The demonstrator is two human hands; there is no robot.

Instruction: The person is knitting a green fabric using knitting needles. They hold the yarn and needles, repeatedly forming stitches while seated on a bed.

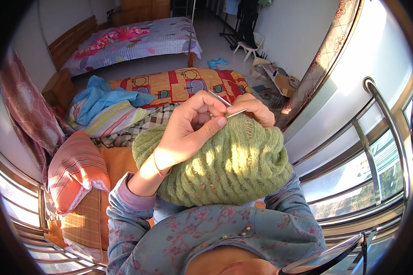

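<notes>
A bundle of green ribbed knitting (223,165) hangs below my two hands, in front of my chest. My left hand (196,127) pinches thumb and fingertips together at the knitting's top edge, where the metal needles meet. From between the hands one knitting needle (219,98) points up and left; the tip of another needle (239,112) slants up to the right. My right hand (253,107) curls over the same edge with its fingers bent around the work. Knitting covers the right wrist and much of the needles. Patches of sunlight fall on the fabric.
Ahead lie an orange patterned quilt (192,82) and a crumpled blue cloth (99,99). A striped pillow (77,168) leans at left. To the right, a metal railing (392,127) runs along the window. Farther off are a bed (165,37) and a small white stool (248,46).
</notes>
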